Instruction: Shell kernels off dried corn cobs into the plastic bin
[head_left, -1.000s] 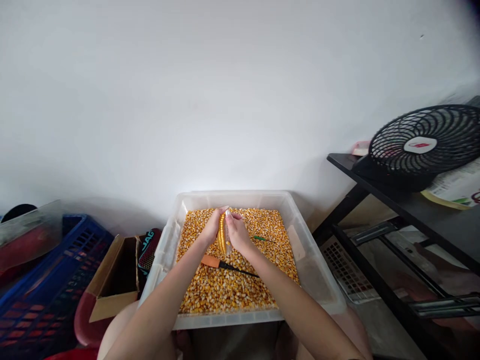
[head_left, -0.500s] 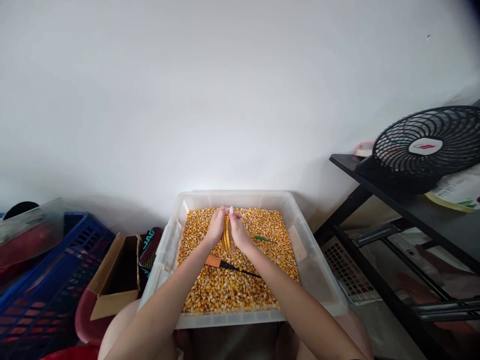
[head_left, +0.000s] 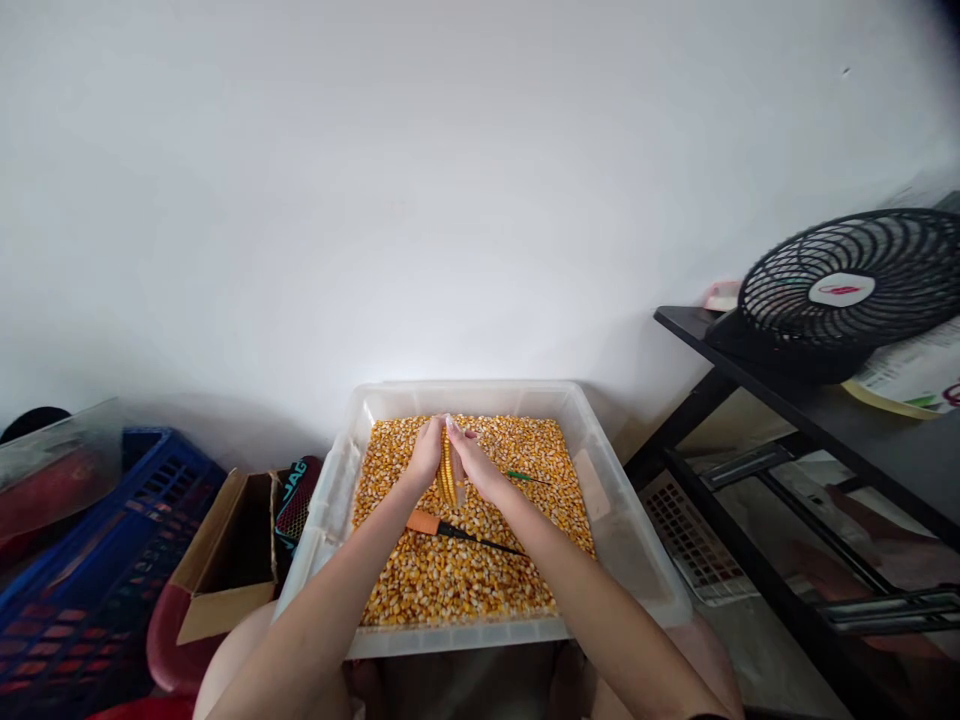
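Note:
Between both palms is an ear of corn (head_left: 448,478), its yellow kernel rows facing me, with a paler stripe along its right side. My left hand (head_left: 427,452) wraps it from the left, and my right hand (head_left: 475,464) presses against it from the right; the fingertips meet at its far end and hide it. Beneath them, loose corn kernels (head_left: 457,590) cover the floor of a translucent plastic bin (head_left: 637,560). A screwdriver-like tool (head_left: 424,522) with an orange handle and dark shaft lies on the kernels, and a thin green-handled tool (head_left: 519,475) rests farther right.
Left of the bin stand an open cardboard box (head_left: 217,560), a dark mesh item with teal lettering (head_left: 296,495) and a blue basket (head_left: 150,470). On the right, a black rack (head_left: 697,335) bears a black fan (head_left: 844,285). A white wall (head_left: 465,200) rises behind.
Both hands have shifted slightly left with the corn, and the right hand's fingers have moved across its far end. The whole view has shifted a little.

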